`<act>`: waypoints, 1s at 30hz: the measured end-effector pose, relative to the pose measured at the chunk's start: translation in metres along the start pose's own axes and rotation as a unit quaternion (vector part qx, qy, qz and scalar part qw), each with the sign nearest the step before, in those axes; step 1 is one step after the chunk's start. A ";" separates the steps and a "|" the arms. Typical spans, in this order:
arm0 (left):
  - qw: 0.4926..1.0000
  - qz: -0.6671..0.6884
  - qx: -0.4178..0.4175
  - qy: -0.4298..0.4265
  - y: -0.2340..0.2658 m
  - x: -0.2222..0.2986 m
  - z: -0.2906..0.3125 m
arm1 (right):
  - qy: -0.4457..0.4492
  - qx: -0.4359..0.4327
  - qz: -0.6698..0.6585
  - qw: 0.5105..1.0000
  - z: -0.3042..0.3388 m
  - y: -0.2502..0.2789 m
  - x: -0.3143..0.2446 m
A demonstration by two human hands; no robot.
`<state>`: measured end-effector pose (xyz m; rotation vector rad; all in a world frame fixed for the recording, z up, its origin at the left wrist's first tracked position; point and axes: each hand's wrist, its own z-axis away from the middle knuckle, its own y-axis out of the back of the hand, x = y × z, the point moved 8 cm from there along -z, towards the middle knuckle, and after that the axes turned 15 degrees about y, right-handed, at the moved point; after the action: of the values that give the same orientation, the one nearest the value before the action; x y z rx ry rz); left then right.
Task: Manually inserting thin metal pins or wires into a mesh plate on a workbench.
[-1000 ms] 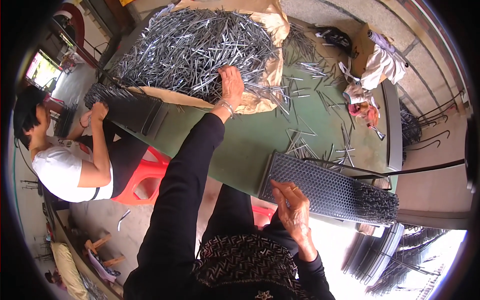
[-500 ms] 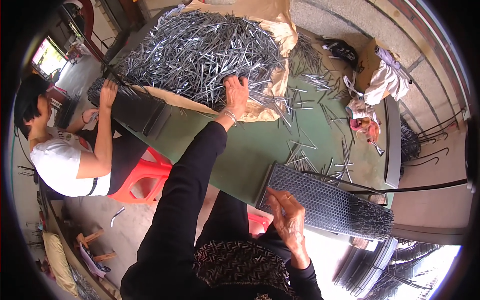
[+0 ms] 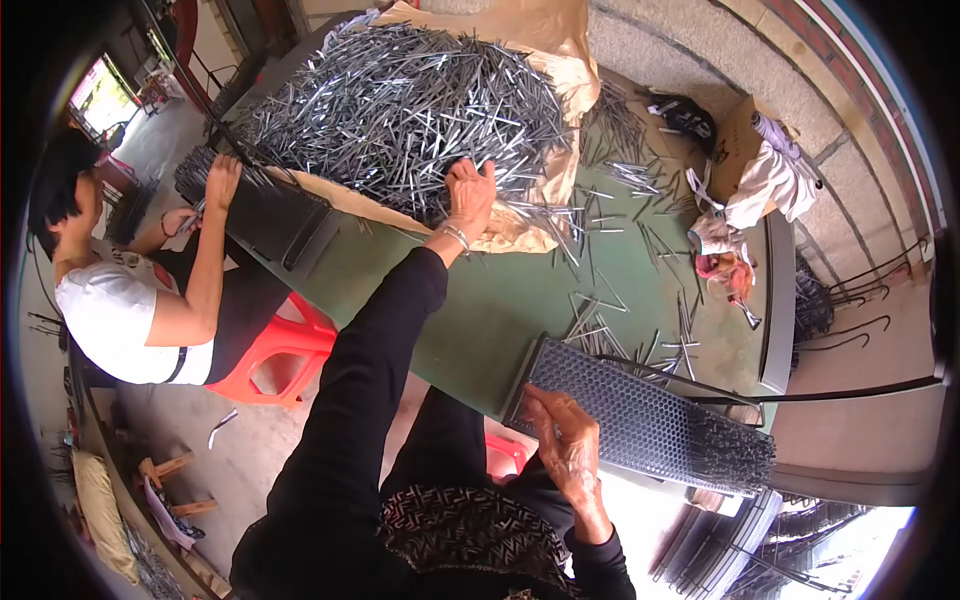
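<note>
A large heap of thin grey metal rods lies on brown paper on the green table. My left hand reaches to the heap's near edge, fingers curled down among the rods; their tips are hidden, so what they grip cannot be made out. My right hand is at the near left end of a dark panel full of small round holes. Its thumb and fingers are drawn together over that end; anything between them is too small to make out. Dark rods stand packed in the panel's right end.
At the left a person in a white top sits on a red stool, hands at another dark panel. Loose rods litter the green table. White cloth and a cardboard box lie at the far right.
My view has shifted slightly. My left hand stays at the heap's near edge. My right hand remains at the panel's left end, its fingers a little nearer that end's edge.
</note>
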<state>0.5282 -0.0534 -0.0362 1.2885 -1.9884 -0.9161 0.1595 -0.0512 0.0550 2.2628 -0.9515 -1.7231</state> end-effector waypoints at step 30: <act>0.581 0.712 -0.286 0.272 0.047 -0.030 -0.073 | 0.165 0.056 0.126 0.977 -0.195 -0.003 0.027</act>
<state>0.5712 -0.0288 0.0409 -0.5268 -1.3060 -0.1551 0.3413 -0.1142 0.0961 2.2783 -1.2181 -1.1743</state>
